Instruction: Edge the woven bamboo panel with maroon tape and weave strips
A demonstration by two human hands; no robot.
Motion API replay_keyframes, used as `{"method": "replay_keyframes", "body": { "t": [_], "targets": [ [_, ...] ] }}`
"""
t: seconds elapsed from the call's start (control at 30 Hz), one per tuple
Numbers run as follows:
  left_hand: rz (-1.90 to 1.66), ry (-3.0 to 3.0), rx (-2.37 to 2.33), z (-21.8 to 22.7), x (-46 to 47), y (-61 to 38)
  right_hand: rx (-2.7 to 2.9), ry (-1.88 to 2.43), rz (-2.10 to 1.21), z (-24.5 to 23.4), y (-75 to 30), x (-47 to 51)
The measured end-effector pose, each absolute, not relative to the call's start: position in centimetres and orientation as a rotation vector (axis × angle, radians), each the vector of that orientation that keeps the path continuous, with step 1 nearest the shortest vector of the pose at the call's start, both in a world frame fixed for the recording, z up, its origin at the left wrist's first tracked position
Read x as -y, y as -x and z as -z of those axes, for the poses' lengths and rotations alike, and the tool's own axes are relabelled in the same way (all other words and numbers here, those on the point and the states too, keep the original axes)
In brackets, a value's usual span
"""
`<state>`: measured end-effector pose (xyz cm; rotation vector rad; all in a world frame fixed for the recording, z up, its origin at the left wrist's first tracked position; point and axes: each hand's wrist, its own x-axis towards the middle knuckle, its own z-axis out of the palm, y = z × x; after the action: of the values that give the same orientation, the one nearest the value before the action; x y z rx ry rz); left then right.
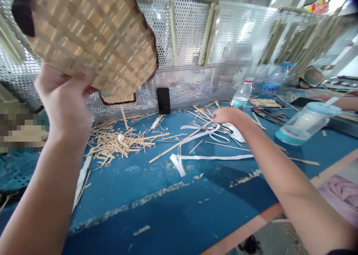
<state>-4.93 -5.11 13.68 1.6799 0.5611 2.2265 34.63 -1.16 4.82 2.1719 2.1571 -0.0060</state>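
My left hand [65,93] is raised at the upper left, its fingers closed on the lower edge of a woven bamboo panel [95,38] with a dark brown rim. The panel is tilted and covers part of the mesh screen behind it. Across the table, my right hand [223,116] reaches down among thin bamboo strips and a white ribbon [195,137]. Its fingers are curled together, and what they hold, if anything, cannot be made out. The ribbon loops below this hand and runs over the blue tabletop [156,195].
A pile of bamboo slivers [120,145] lies left of centre. A black phone [163,100] leans on the perforated screen [190,35]. To the right stand a red-capped bottle [241,96], a clear tumbler [303,124] and a large water jug [276,78]. Another person's arm [345,101] shows far right.
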Motion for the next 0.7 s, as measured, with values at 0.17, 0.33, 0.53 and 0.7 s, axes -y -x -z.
{"method": "replay_keyframes", "body": {
  "t": [0.17,0.33,0.53,0.7],
  "targets": [
    [-2.006,-1.67,-0.545,-12.8,5.1,3.1,-3.15,-2.084,0.512,-6.6,-30.6,2.9],
    [-1.829,-1.692,-0.519,-12.1,6.5,1.4,-3.729,-1.567,1.057,-6.7,-27.9,3.7],
    [-1.817,-1.681,-0.537,-12.1,7.3,1.0,-3.746,-1.538,1.326,-6.2,-27.6,3.6],
    [-1.81,-1.689,-0.511,-12.0,7.2,0.9,-3.929,-1.838,-0.128,-6.0,-26.7,4.8]
  ]
}}
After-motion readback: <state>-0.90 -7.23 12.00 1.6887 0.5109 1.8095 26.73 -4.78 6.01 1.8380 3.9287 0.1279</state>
